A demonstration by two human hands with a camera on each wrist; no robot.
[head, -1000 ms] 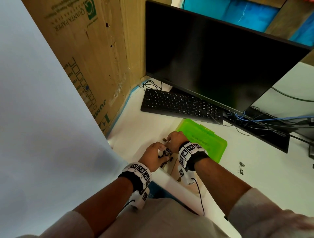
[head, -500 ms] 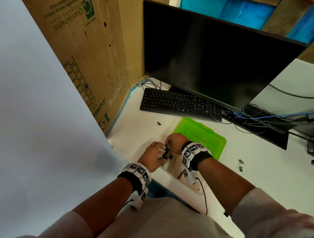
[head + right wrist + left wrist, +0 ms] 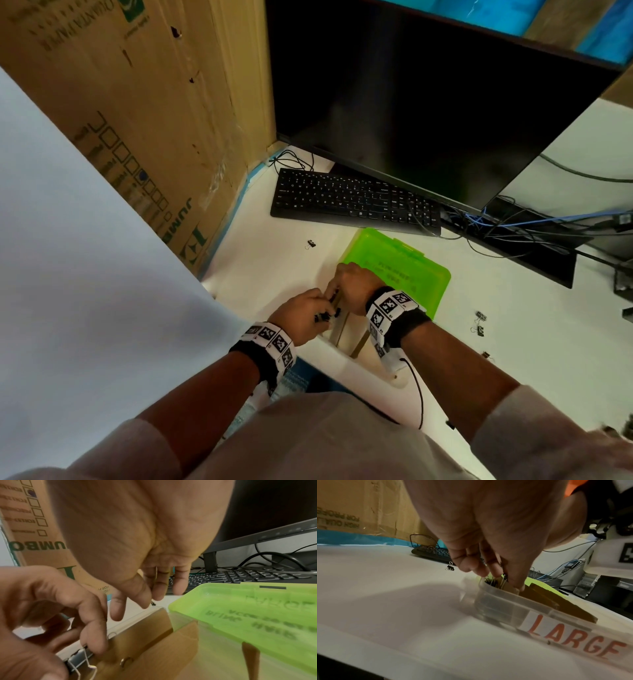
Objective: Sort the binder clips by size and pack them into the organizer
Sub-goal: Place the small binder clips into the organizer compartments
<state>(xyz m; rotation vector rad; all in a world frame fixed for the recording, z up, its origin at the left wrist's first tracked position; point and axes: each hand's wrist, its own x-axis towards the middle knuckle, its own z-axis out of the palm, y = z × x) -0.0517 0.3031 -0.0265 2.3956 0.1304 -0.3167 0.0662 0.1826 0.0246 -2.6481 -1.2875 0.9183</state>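
The organizer [image 3: 342, 337] is a clear box with cardboard dividers [image 3: 142, 639] and a side label reading LARGE [image 3: 573, 638]. Its green lid [image 3: 404, 270] lies open behind it. Both hands meet over the box's left end. My left hand [image 3: 305, 317] grips black binder clips [image 3: 323, 317]; one clip's wire handle [image 3: 85, 660] sticks out below its curled fingers. Below its fingertips, an end compartment holds several clips [image 3: 491, 582]. My right hand [image 3: 349, 287] pinches a small dark clip [image 3: 153, 603] between thumb and forefinger at the box's rim.
Loose clips lie on the white desk: one near the keyboard [image 3: 311, 244], others to the right of the lid [image 3: 481, 323]. A black keyboard [image 3: 356, 202], a monitor [image 3: 428, 92] and tangled cables [image 3: 520, 229] fill the back. A cardboard box [image 3: 144, 102] stands on the left.
Both hands have stayed over the box's left end. The right hand's fingers have drawn closer to the left hand's, and the clips now sit lower in the left hand.
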